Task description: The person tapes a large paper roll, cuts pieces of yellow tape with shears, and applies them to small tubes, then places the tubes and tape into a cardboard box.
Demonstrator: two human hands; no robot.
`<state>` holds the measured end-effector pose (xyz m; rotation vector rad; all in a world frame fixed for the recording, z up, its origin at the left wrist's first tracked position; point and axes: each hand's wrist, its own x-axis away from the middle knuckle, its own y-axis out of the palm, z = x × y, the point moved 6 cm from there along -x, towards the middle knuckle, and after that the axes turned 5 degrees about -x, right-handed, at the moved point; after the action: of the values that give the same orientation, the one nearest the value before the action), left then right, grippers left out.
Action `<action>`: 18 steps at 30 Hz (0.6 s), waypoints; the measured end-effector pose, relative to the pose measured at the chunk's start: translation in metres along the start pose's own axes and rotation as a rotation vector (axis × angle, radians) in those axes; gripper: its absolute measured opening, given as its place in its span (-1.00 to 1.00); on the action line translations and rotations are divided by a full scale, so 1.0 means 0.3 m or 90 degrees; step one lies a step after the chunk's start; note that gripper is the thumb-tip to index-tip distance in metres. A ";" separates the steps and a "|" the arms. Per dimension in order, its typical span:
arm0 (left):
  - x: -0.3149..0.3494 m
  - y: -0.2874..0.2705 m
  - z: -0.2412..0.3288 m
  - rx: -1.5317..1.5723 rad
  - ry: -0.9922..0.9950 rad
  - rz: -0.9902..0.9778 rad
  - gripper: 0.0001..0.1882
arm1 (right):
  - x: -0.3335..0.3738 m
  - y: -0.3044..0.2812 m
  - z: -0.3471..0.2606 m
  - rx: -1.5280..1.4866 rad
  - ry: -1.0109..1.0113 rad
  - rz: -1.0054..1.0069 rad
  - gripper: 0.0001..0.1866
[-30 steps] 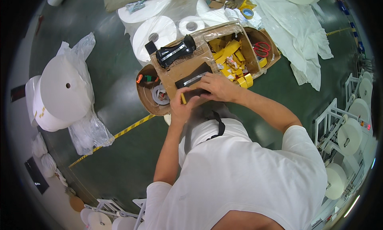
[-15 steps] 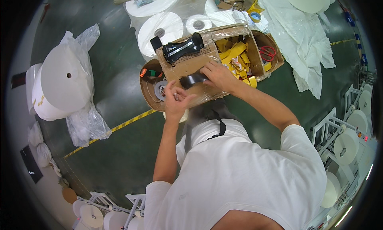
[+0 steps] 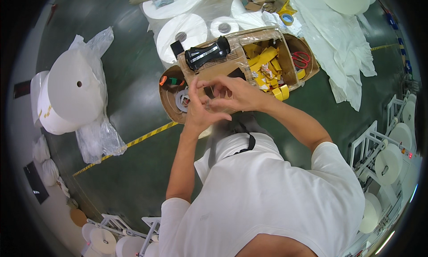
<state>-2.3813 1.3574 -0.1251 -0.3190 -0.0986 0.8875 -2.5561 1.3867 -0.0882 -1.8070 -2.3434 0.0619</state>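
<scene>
A wide, glossy black strip (image 3: 236, 73) shows above and behind my right hand, its remainder covered by my fingers. My right hand (image 3: 238, 95) curls over it, with the index finger reaching to the fingertips of my left hand. Close beside it, my left hand (image 3: 199, 112) has its fingers raised and its thumb stretched out to the right. Both hands are over a cardboard box top (image 3: 214, 72). On that top, beyond the hands, lies a black plastic tape dispenser-like tool (image 3: 207, 54). Whatever may be between the fingertips is too small to make out.
A carton compartment holds yellow tape scraps (image 3: 267, 65); red-handled scissors (image 3: 301, 59) sit right of it. A grey tape roll (image 3: 182, 100) and an orange-green tool (image 3: 171, 81) lie in the left compartment. Large white rolls (image 3: 180, 36) stand behind; another wrapped roll (image 3: 73, 90) stands left.
My right hand has shifted left and turned over, meeting my left hand, which has risen slightly. The black strip, fully in sight before, is now mostly hidden behind the fingers.
</scene>
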 end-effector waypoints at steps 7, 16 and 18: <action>-0.043 0.043 0.010 0.122 0.038 -0.062 0.52 | 0.007 0.023 0.032 0.015 -0.080 -0.028 -0.72; -0.105 -0.095 -0.080 -0.097 -0.064 -0.219 -0.74 | 0.145 -0.160 0.154 -0.351 0.204 0.255 -0.82; -0.094 -0.088 -0.102 0.017 -0.124 -0.260 -0.74 | 0.159 -0.163 0.178 -0.344 0.204 0.270 -0.81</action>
<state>-2.3728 1.3128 -0.1444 -0.1778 -0.3205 0.5121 -2.6236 1.4239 -0.1282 -2.3108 -1.8279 -0.8113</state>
